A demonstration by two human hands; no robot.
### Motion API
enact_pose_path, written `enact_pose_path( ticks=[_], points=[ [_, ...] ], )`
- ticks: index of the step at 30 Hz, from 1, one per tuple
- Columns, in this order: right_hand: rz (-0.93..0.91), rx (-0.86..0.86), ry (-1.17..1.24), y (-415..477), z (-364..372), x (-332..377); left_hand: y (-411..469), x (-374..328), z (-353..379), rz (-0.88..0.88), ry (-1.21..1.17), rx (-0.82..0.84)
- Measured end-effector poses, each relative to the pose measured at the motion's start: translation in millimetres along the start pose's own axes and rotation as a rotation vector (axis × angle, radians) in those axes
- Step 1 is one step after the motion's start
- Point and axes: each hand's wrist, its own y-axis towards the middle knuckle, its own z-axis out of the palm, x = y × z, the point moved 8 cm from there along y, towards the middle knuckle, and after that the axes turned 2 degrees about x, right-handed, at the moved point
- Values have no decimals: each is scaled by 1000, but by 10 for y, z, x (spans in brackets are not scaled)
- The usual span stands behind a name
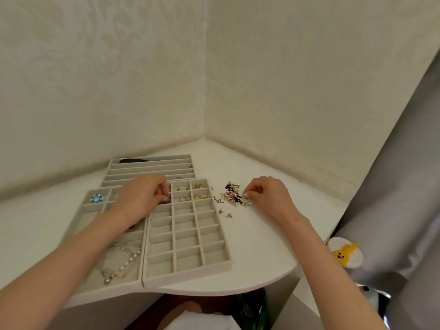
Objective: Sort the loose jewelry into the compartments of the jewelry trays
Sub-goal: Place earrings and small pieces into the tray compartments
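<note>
You can read no text, label, brand or number anywhere here. The jewelry trays (188,273) show no print, and the loose jewelry (234,196) is too small to tell any marking. The only sign is a small drawn face, dark dots and a mouth, on the yellow figure (342,254) at the right edge.

Left arm (71,253) and right arm (319,253) bare, stretched forward — wrists straight; left hand (145,196) knuckles up, fingers (162,190) curled under toward thumb; right hand (266,196) curled too, thumb and forefinger tips meeting — held contents too small to tell.
</note>
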Motion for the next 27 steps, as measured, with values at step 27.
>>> enact_pose_path(
  ticks=[27],
  points=[
    [-57, 63, 131, 106, 85, 478, 115, -448, -65, 62, -345, -19]
  ],
)
